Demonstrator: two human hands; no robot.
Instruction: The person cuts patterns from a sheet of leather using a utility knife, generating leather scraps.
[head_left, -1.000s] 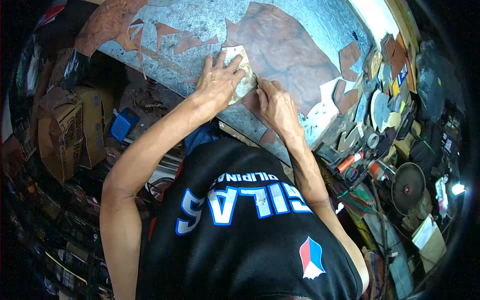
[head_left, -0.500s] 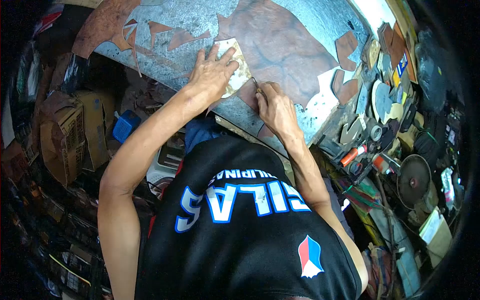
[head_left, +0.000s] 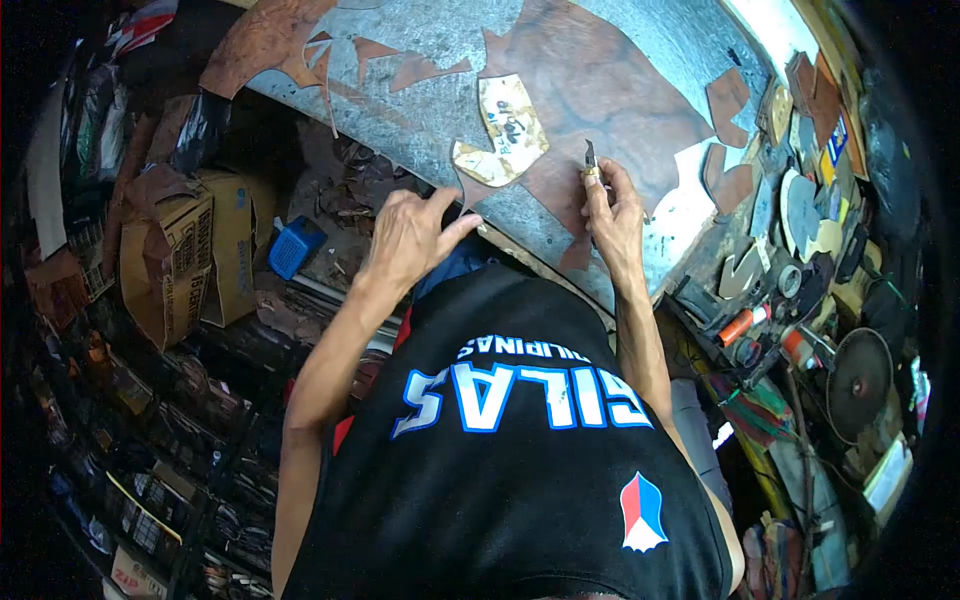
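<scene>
right hand [head_left: 612,205] pinches the knife [head_left: 589,157] upright on the brown leather [head_left: 590,90]; left hand [head_left: 410,235] hangs open, so steady the card pattern [head_left: 505,130] before cutting.

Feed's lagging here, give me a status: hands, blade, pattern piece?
Right hand gripping knife, blade up, over brown leather. Left hand open, at bench edge, holding nothing. Cardboard pattern lies flat on leather, untouched. Nothing between hands and pattern.

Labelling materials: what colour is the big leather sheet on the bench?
Reddish-brown, mottled leather sheet; head view.
</scene>
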